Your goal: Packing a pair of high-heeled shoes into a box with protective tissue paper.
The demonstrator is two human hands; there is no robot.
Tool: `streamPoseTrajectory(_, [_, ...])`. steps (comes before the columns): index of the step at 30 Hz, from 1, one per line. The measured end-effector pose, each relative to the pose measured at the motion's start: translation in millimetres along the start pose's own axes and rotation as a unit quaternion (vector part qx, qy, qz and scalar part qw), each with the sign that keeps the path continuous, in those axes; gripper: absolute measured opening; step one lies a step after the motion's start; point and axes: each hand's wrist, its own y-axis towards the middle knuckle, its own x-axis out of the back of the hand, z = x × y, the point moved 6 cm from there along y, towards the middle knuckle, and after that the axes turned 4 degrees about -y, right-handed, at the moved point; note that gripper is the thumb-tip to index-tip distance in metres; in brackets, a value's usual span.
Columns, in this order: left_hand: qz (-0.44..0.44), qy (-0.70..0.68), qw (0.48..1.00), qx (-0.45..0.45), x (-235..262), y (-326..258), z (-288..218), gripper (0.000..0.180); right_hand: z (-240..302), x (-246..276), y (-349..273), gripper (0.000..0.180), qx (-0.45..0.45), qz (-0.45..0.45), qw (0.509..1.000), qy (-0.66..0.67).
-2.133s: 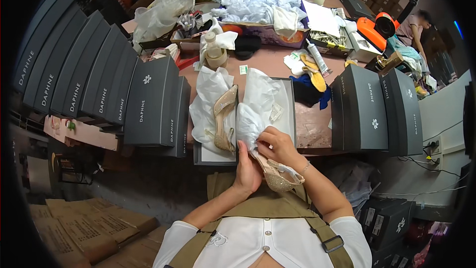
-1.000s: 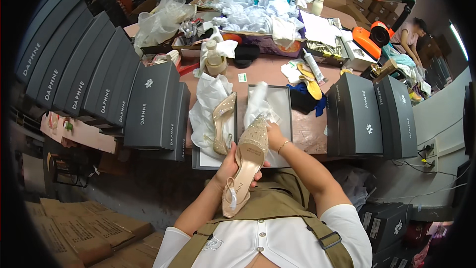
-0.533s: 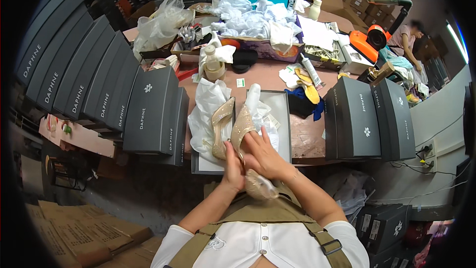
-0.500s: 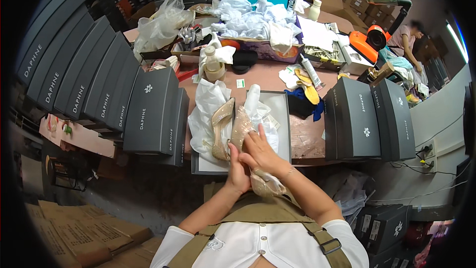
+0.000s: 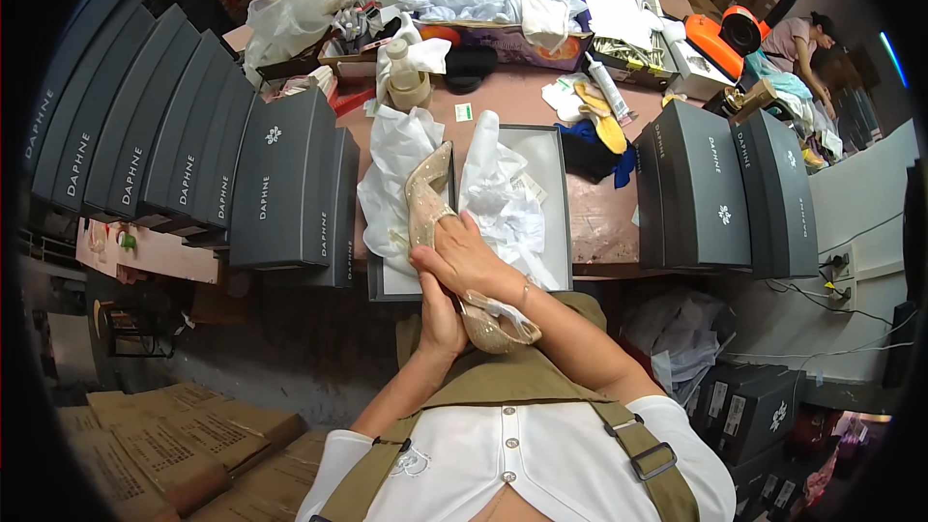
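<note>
A glittery gold high-heeled shoe (image 5: 427, 195) lies on white tissue paper (image 5: 391, 164) at the left of an open grey shoebox (image 5: 553, 193). Over its near end is my right hand (image 5: 474, 256), fingers curled down against it. Below, my left hand (image 5: 441, 314) is closed, its fingertips meeting the right hand's. A second glittery shoe (image 5: 498, 326), with clear wrapping on it, juts out between my left hand and right forearm; its other end is hidden by the hands. More crumpled tissue (image 5: 498, 198) fills the box's right side.
Grey shoeboxes (image 5: 280, 193) stand in a row on the left, more (image 5: 701, 193) on the right. Behind are a plastic bottle (image 5: 404, 72), a glue tube (image 5: 607, 87), yellow-and-blue cloths (image 5: 599, 126), a tissue-filled carton (image 5: 503, 39) and an orange lamp (image 5: 715, 43). A person (image 5: 802, 53) works at far right.
Both hands have shifted left and forward, from the box's middle onto the left shoe. The second shoe moved with them, its front now covered. The whole view has tilted, so the table sits higher.
</note>
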Motion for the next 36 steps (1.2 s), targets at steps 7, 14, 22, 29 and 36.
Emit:
streamPoseTrajectory(7, [0.055,-0.001,0.997,0.056,9.6,7.8,6.3,0.079,11.7,31.9,-71.5,0.046,0.066,0.009,0.989,0.129])
streamPoseTrajectory(14, [0.049,0.019,0.995,0.081,-6.9,32.0,2.5,0.082,-39.0,55.0,-97.7,0.037,-0.143,-0.173,0.891,0.395])
streamPoseTrajectory(22, [-0.047,0.552,0.774,-0.306,73.4,110.8,-46.8,0.055,-46.2,46.9,-101.2,0.044,-0.236,-0.094,0.754,0.606])
streamPoseTrajectory(29, [-0.045,0.687,0.709,-0.154,116.0,164.1,-54.2,0.026,-69.2,43.7,-97.8,0.034,-0.238,-0.111,0.775,0.575])
streamPoseTrajectory(36, [0.087,0.254,0.963,0.005,74.5,66.9,-60.1,0.03,-65.4,67.1,-122.9,0.046,-0.224,-0.144,0.819,0.509])
